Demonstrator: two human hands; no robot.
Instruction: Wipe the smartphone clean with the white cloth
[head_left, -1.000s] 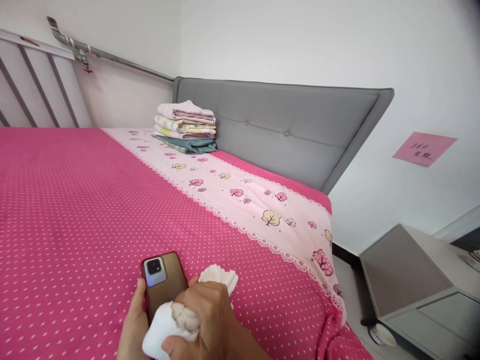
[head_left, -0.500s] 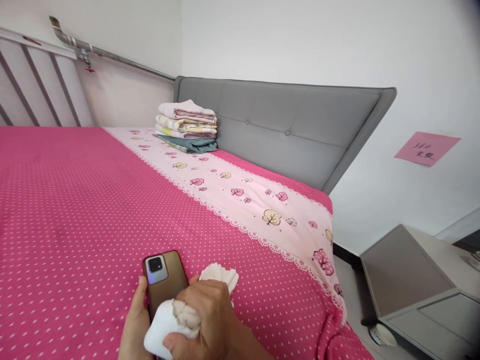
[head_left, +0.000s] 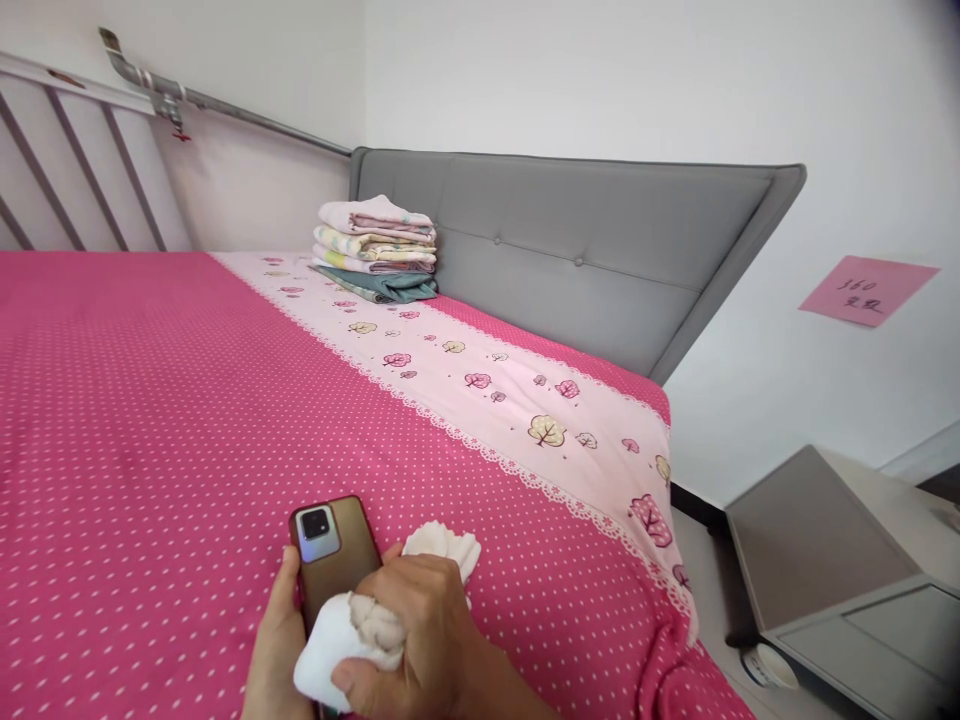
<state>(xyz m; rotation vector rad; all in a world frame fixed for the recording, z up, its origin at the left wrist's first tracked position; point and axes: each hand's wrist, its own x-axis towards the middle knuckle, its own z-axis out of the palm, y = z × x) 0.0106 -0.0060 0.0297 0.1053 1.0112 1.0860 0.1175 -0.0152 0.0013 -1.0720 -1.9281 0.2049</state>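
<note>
In the head view, my left hand (head_left: 274, 645) grips a smartphone (head_left: 341, 550) with its back facing up. The phone has a brown-gold back, a dark red edge and a silvery camera block. My right hand (head_left: 431, 630) is closed around a bunched white cloth (head_left: 330, 655), which lies over the lower part of the phone's back. A beige, rough-looking patch shows on the cloth beside my fingers, and a ruffled end of it sticks out past my knuckles. My right hand hides part of the phone and some of my left fingers.
Under my hands spreads a pink dotted bedsheet (head_left: 187, 450) with a pale tree-print band (head_left: 517, 430). Folded fabrics (head_left: 375, 245) are stacked near the grey headboard (head_left: 555, 250). At right are a grey cabinet (head_left: 817, 550), a bowl (head_left: 769, 667) on the floor and a pink note (head_left: 868, 290).
The view has shifted slightly. Both hands keep nearly the same grip on the phone and the cloth, and little else differs.
</note>
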